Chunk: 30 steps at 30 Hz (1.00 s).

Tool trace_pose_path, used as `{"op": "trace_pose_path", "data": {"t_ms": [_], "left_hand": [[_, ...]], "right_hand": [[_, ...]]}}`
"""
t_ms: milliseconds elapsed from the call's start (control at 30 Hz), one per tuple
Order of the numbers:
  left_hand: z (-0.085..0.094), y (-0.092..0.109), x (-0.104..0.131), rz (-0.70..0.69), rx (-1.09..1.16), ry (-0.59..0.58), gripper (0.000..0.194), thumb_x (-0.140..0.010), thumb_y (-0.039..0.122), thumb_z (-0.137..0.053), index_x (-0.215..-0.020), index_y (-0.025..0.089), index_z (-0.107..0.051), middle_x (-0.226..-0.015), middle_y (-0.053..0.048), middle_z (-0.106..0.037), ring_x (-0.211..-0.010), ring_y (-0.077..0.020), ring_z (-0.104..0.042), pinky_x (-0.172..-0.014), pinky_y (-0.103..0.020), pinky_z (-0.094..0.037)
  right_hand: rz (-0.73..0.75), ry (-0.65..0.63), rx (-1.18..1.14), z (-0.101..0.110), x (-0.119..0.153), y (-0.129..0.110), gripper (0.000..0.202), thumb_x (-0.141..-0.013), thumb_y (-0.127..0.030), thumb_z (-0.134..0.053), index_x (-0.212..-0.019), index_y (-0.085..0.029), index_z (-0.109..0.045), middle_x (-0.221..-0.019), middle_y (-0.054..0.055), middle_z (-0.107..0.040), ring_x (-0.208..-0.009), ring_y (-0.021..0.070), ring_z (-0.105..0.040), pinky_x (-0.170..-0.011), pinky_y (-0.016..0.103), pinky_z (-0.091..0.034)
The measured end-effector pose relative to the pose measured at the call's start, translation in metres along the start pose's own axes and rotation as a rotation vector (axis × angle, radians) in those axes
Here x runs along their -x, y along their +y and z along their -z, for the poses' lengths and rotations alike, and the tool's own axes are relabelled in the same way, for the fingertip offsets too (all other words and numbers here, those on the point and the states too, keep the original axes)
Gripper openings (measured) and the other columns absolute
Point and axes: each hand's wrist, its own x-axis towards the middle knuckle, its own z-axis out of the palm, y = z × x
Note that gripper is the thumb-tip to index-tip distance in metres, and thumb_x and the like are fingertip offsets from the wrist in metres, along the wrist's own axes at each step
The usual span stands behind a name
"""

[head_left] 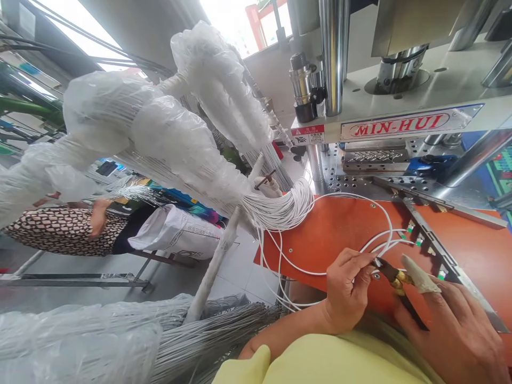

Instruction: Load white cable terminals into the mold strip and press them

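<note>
My left hand [347, 292] is closed, pinching the end of a white cable [389, 221] above the orange work surface [320, 237]. My right hand [464, 325], with a pale finger cot on one finger, is wrapped round a small dark hand tool like pliers with yellow tape [399, 281]. The tool's tip meets the cable end at my left fingertips; whether its jaws grip it I cannot tell. Just beyond, a slotted metal bar [430, 234] lies across the surface, with small green-and-white parts [442, 274] along it and white cable ends running to them.
A thick bundle of white cables [286, 205] hangs over the surface's left edge, from plastic-wrapped bundles [180, 144] on a rack [218, 261]. More cables [208, 336] lie low at left. The MIN-HUI press [412, 120] with its metal mould [374, 156] stands ahead. Another person [76, 229] is at far left.
</note>
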Motion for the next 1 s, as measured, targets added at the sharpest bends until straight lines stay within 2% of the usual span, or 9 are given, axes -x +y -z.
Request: {"op": "trace_pose_path", "data": {"t_ms": [167, 300, 500, 700, 867, 1000], "left_hand": [[-0.001, 0.005, -0.001, 0.018, -0.031, 0.011, 0.023, -0.097, 0.017, -0.056, -0.111, 0.014, -0.074, -0.090, -0.008, -0.072, -0.082, -0.0158, -0.065, -0.077, -0.026, -0.055], [-0.004, 0.008, -0.001, 0.025, -0.082, 0.075, 0.022, -0.094, 0.014, -0.057, -0.106, 0.015, -0.076, -0.092, -0.007, -0.075, -0.084, -0.0161, -0.067, -0.080, -0.026, -0.054], [-0.007, 0.006, 0.000, 0.074, -0.066, 0.137, 0.021, -0.096, 0.017, -0.058, -0.107, 0.016, -0.076, -0.091, -0.006, -0.076, -0.081, -0.0147, -0.068, -0.077, -0.025, -0.056], [-0.004, 0.007, -0.004, 0.003, -0.138, 0.104, 0.027, -0.096, 0.015, -0.055, -0.115, 0.017, -0.074, -0.098, -0.008, -0.076, -0.088, -0.0165, -0.069, -0.081, -0.028, -0.057], [-0.003, 0.008, -0.004, 0.099, -0.137, 0.090, 0.024, -0.095, 0.017, -0.057, -0.110, 0.018, -0.076, -0.088, -0.005, -0.076, -0.075, -0.0130, -0.067, -0.071, -0.023, -0.055], [-0.004, 0.010, -0.004, 0.140, -0.133, 0.078, 0.023, -0.096, 0.019, -0.057, -0.107, 0.018, -0.077, -0.085, -0.004, -0.075, -0.075, -0.0131, -0.068, -0.073, -0.022, -0.056]], "right_hand": [[0.008, 0.019, -0.021, -0.004, 0.004, 0.000, 0.060, -0.094, -0.032, -0.062, -0.148, -0.012, -0.049, -0.100, 0.015, -0.065, -0.090, 0.0330, -0.062, -0.082, 0.048, -0.050], [0.002, 0.018, -0.037, -0.006, 0.005, -0.002, 0.064, -0.094, -0.032, -0.062, -0.152, -0.012, -0.045, -0.105, 0.014, -0.067, -0.093, 0.0311, -0.063, -0.088, 0.048, -0.051], [-0.040, 0.038, -0.031, -0.012, 0.004, -0.007, 0.067, -0.094, -0.030, -0.065, -0.154, -0.012, -0.042, -0.105, 0.014, -0.067, -0.096, 0.0300, -0.064, -0.089, 0.046, -0.053], [-0.074, 0.054, 0.005, -0.015, 0.003, -0.007, 0.069, -0.091, -0.028, -0.070, -0.154, -0.016, -0.044, -0.102, 0.010, -0.067, -0.092, 0.0268, -0.064, -0.085, 0.040, -0.054], [-0.090, 0.021, -0.030, -0.016, 0.006, -0.006, 0.068, -0.094, -0.030, -0.067, -0.155, -0.018, -0.041, -0.106, 0.010, -0.067, -0.095, 0.0264, -0.065, -0.085, 0.038, -0.054], [-0.087, 0.011, -0.037, -0.018, 0.010, -0.003, 0.067, -0.095, -0.032, -0.065, -0.155, -0.020, -0.040, -0.108, 0.011, -0.068, -0.097, 0.0277, -0.065, -0.085, 0.040, -0.054]]}}
